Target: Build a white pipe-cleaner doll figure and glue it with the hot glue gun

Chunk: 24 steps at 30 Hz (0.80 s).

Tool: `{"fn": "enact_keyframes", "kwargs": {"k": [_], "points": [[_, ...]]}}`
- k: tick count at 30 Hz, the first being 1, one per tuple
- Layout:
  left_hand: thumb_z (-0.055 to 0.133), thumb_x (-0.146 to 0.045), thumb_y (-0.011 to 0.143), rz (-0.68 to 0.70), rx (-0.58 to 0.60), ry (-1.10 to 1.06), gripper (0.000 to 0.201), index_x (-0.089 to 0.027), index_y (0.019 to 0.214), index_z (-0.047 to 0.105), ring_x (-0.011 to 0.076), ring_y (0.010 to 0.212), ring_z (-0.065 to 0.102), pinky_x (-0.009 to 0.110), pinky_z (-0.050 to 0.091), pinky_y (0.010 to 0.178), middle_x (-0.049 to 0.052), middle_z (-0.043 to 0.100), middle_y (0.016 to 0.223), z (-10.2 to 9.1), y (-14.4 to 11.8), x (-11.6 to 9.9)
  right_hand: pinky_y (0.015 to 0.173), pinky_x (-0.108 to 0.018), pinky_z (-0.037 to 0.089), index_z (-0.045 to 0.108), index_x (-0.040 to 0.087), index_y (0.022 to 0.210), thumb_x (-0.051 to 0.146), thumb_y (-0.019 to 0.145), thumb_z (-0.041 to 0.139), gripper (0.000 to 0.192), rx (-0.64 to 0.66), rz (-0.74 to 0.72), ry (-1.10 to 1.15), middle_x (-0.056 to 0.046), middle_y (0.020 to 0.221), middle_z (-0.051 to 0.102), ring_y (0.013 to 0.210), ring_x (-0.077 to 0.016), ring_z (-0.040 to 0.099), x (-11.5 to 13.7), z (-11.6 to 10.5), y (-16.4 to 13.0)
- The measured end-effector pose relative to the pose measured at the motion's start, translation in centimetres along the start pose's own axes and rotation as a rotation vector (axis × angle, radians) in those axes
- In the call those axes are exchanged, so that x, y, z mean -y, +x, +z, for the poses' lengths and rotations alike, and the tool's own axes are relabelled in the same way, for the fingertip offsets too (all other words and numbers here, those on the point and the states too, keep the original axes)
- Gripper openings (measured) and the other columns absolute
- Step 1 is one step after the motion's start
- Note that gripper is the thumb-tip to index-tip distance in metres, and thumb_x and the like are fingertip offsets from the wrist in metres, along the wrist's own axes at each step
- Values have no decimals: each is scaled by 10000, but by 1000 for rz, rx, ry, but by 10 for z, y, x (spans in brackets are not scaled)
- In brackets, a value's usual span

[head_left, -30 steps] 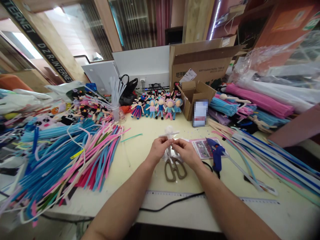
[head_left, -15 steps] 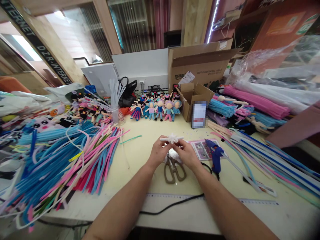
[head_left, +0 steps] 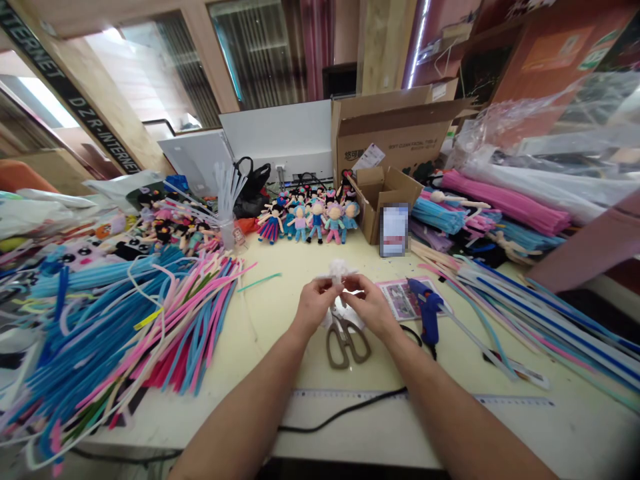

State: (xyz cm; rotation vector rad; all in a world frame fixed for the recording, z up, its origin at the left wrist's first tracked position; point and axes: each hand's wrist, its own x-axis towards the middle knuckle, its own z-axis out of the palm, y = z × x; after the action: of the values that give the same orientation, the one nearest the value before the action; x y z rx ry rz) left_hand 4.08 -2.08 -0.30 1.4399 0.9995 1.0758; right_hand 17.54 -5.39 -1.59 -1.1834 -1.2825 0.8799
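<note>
Between the 2 hands, head view: the left hand (head_left: 314, 303) and the right hand (head_left: 369, 305) each pinch a white pipe-cleaner figure (head_left: 338, 273) with closed fingertips, holding it above the table (head_left: 280, 313). Just below the hands lie scissors (head_left: 346, 340). Just right of the right hand rests a blue glue gun (head_left: 425, 312). Well left of the left hand lies a pile of pipe cleaners (head_left: 130, 320).
</note>
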Motion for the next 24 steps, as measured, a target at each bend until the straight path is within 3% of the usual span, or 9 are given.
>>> {"fn": "enact_keyframes", "kwargs": {"k": [7, 15, 24], "points": [[695, -381, 646, -145, 62, -38, 279, -126, 758, 708, 132, 602, 482, 253, 340, 577, 18, 613, 634, 1, 0, -3, 730, -333, 462, 452, 210, 1176, 355, 656, 699, 594, -153, 62, 129, -60, 998, 584, 889, -192, 549, 0, -8, 6], [672, -398, 654, -158, 135, 126, 269, -143, 591, 611, 101, 543, 378, 248, 279, 527, -36, 453, 524, 6, -6, -9, 759, -350, 449, 452, 217, 1193, 352, 667, 700, 597, -148, 27, 101, -65, 1039, 586, 959, -211, 548, -1, -13, 7], [679, -377, 647, -154, 148, 79, 237, -145, 692, 663, 115, 579, 424, 244, 313, 555, -22, 518, 577, 6, -5, -4, 716, -313, 463, 470, 216, 1151, 341, 706, 644, 493, -148, 39, 133, -37, 940, 587, 872, -186, 579, 7, -13, 6]]}}
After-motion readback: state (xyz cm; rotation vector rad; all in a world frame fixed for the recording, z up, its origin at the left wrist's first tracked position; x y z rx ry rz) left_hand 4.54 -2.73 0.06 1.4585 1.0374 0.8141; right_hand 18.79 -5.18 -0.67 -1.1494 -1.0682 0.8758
